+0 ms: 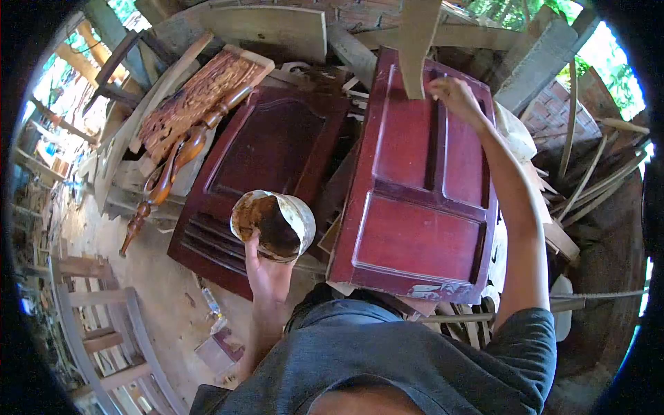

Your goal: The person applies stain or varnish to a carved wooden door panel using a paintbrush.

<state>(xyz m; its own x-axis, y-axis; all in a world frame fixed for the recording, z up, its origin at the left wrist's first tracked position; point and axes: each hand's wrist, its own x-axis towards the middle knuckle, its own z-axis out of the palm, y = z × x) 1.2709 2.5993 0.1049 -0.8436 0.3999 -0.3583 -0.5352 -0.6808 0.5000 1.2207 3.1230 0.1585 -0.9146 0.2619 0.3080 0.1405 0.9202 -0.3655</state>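
Observation:
My left hand (268, 275) grips a white plastic tub (301, 225) from below, its thumb at the rim. The tub is tilted toward me, and brown, stained residue coats its inside wall. My right hand (453, 97) reaches over the far part of a dark red panelled wooden door (408, 235), near the lower end of a hanging pale board (417, 62). Its fingers are curled together; what they hold, if anything, is too small to make out. Light scuffs mark the near edge of the door.
A second dark red panel (270, 145) leans at the left, beside a carved wooden piece (200, 97) and a turned wooden leg (176, 166). A slatted wooden frame (114, 332) stands lower left. Wood strips (595, 180) crowd the right side.

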